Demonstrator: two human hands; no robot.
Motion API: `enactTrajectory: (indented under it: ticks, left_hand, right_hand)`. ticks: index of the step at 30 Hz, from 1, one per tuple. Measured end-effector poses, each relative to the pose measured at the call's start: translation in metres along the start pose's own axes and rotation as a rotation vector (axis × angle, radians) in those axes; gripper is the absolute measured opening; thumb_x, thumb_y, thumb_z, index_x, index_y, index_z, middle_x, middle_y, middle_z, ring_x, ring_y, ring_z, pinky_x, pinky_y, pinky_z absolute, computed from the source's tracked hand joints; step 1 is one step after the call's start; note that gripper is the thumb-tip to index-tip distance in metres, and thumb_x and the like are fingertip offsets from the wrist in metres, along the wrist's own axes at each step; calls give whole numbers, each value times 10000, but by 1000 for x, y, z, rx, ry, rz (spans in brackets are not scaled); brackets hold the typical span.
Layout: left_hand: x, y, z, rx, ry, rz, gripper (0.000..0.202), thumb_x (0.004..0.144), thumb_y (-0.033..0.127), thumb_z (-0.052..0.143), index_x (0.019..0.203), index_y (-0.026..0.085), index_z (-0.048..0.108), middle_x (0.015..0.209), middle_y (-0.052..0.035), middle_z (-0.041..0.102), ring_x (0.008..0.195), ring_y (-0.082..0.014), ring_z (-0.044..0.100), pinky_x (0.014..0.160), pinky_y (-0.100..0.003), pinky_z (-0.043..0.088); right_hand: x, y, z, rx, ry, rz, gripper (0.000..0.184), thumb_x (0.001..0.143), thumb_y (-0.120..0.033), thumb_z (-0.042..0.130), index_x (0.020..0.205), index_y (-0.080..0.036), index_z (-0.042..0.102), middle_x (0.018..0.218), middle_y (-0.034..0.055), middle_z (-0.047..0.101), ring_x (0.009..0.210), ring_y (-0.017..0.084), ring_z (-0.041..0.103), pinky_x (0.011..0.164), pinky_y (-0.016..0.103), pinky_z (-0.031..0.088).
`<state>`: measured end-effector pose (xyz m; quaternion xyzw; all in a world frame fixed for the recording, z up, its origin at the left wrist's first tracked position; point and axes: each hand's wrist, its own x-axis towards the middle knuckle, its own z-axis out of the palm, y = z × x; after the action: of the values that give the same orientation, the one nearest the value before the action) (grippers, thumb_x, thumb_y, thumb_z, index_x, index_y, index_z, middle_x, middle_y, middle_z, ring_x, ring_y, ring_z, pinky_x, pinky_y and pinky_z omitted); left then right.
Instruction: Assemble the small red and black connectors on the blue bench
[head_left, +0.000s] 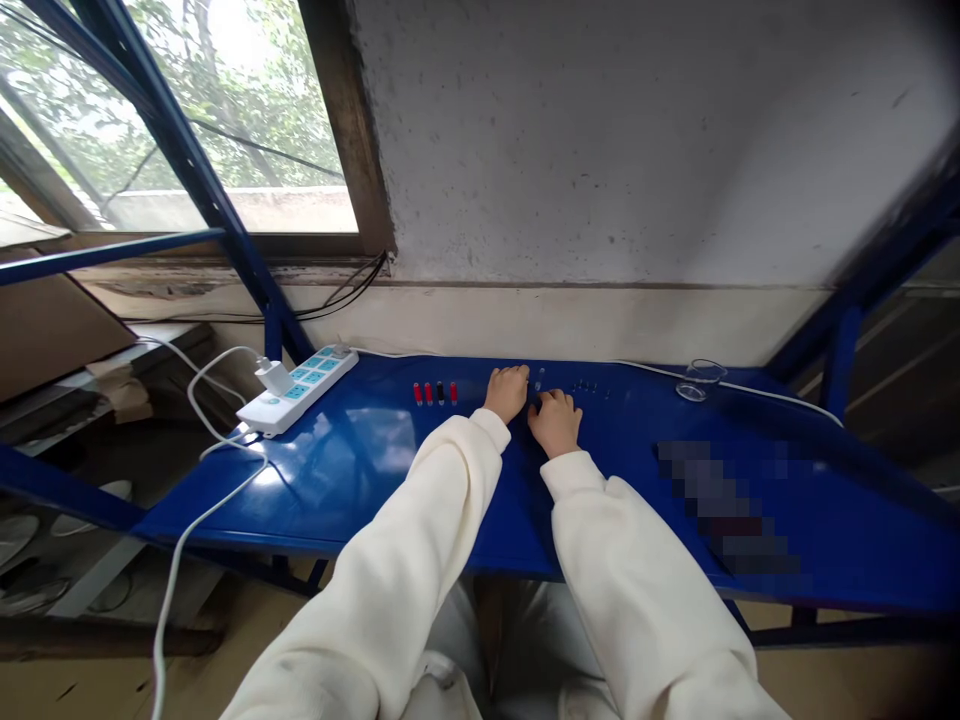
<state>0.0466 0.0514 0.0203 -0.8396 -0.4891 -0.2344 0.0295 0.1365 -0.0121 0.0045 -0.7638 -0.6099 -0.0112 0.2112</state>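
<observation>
Both my arms in white sleeves reach forward over a blue metal shelf (360,470). My left hand (507,390) rests knuckles up near the shelf's back edge, fingers curled down. My right hand (556,421) lies just beside it, fingers also curled onto the surface. A small clear item (538,379) stands between the two hands at the fingertips; whether either hand grips it is hidden. To the left stands a row of small red and black upright pieces (435,393). To the right is a row of tiny dark pieces (586,386).
A white power strip (298,389) with teal sockets and a white plug and cable lies at the shelf's left end. A small clear glass dish (699,381) sits at the back right. A white cable runs along the wall. Blue frame posts stand either side; a window is up left.
</observation>
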Motion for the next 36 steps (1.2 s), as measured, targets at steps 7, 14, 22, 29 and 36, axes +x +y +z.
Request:
enactTrajectory:
  ticks: [7,14,22,29,36]
  left_hand:
    - [-30,4,-19,-203,161,-112,192,825,193,436,989,191,534,929,-54,622,869,-168,563,772,-295,393]
    - [-65,-5,-24,-614,352,-298,170,795,286,490,833,173,612,818,-54,627,708,-135,573,682,-257,451]
    - [-72,-14,-15,-960,397,-493,242,725,379,566,762,144,611,678,-36,607,578,-99,530,583,-231,444]
    - [-72,-16,-9,-988,412,-491,265,724,396,569,779,141,613,692,-42,613,592,-99,537,586,-234,449]
    - [-73,-13,-18,-1137,390,-571,263,694,376,608,787,129,614,715,-60,621,660,-129,579,573,-241,471]
  right_hand:
    - [5,-1,11,3,-52,8,433,857,-340,331,1224,-166,483,1304,134,415,1193,264,321,923,454,267]
    - [11,-3,18,1,-81,2,469,885,-370,259,1279,-177,423,1344,128,376,1240,268,265,965,515,201]
    - [19,-2,25,9,-116,-2,485,890,-392,235,1294,-182,402,1367,116,344,1259,274,228,977,530,165]
    - [18,-3,21,48,-58,-14,428,884,-344,279,1235,-172,455,1306,126,411,1208,263,287,949,516,197]
    - [14,-2,2,358,264,-75,279,848,-254,333,1021,-143,521,1013,122,562,959,204,472,818,342,351]
